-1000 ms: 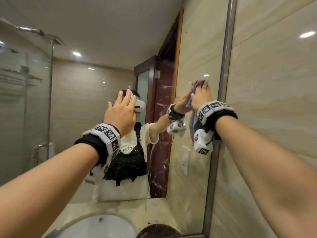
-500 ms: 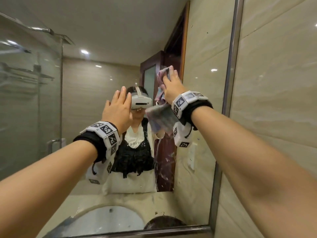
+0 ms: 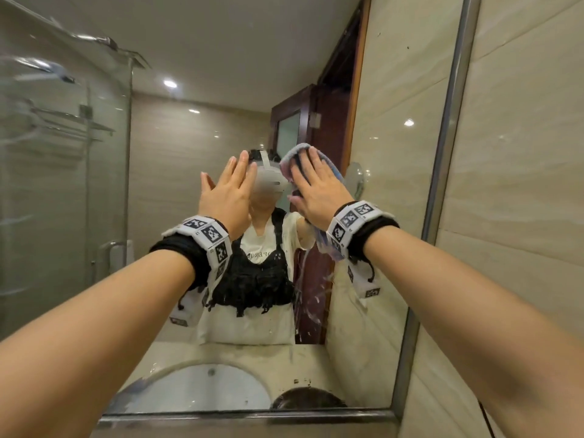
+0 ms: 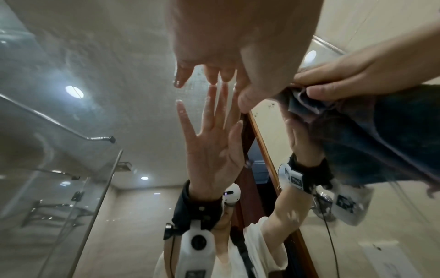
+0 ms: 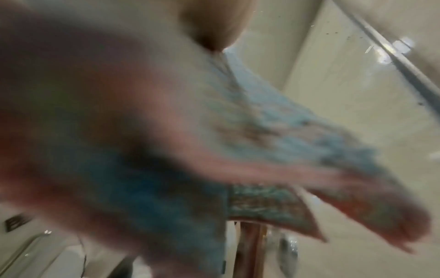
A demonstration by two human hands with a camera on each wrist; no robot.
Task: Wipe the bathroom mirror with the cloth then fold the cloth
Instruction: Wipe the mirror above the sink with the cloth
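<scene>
My left hand [image 3: 227, 191] lies flat on the mirror [image 3: 379, 279], fingers straight and spread, and holds nothing. Right beside it, my right hand [image 3: 316, 188] presses a blue and pink cloth [image 3: 295, 151] against the glass with straight fingers. The cloth's lower part hangs below that wrist. In the left wrist view, my left hand [image 4: 226, 47] meets its reflection, and the right hand [image 4: 345, 75] lies over the dark cloth [image 4: 381, 141]. The right wrist view is blurred; it shows the light blue cloth [image 5: 273, 122] under the hand [image 5: 107, 103].
A metal frame [image 3: 442, 153] edges the mirror on the right, with a beige tiled wall [image 3: 521, 184] beyond it. Reflected in the glass are a white basin [image 3: 196, 390], a dark round object [image 3: 306, 399] and a glass shower screen [image 3: 63, 184]. Wet streaks [image 3: 316, 298] mark the mirror.
My right hand has swept the cloth left from the mirror's right edge to the middle, beside the left hand. The left hand has stayed flat on the glass.
</scene>
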